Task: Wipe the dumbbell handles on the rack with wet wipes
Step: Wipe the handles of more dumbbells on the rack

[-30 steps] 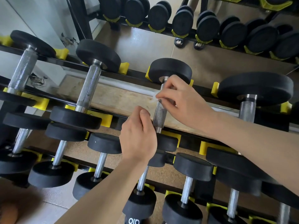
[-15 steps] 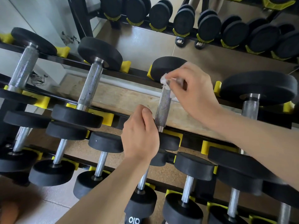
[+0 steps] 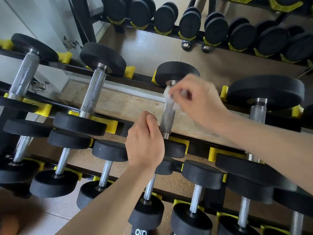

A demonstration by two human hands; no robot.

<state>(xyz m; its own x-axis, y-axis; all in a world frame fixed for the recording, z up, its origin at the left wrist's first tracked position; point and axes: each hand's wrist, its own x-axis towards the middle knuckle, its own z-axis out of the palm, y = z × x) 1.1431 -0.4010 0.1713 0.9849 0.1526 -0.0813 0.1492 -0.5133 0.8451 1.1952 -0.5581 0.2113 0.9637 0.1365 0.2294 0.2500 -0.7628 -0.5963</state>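
A dumbbell with a knurled steel handle (image 3: 167, 118) lies on the top tier of the black and yellow rack (image 3: 108, 123), near the middle of the view. My right hand (image 3: 198, 100), blurred by motion, pinches a white wet wipe (image 3: 169, 94) against the upper end of that handle, just below the far black head (image 3: 176, 72). My left hand (image 3: 145, 143) is curled beside the lower end of the handle; the hand's back hides whether its fingers reach the steel.
Other dumbbells lie on the top tier to the left (image 3: 94, 92) and right (image 3: 259, 107). Lower tiers hold several smaller dumbbells (image 3: 105, 173). A mirror behind reflects a second rack (image 3: 186, 26) and feet in sandals (image 3: 187, 44).
My right hand with the wipe slid up the handle from its middle to the top, then a little down again. My left hand stayed where it was.
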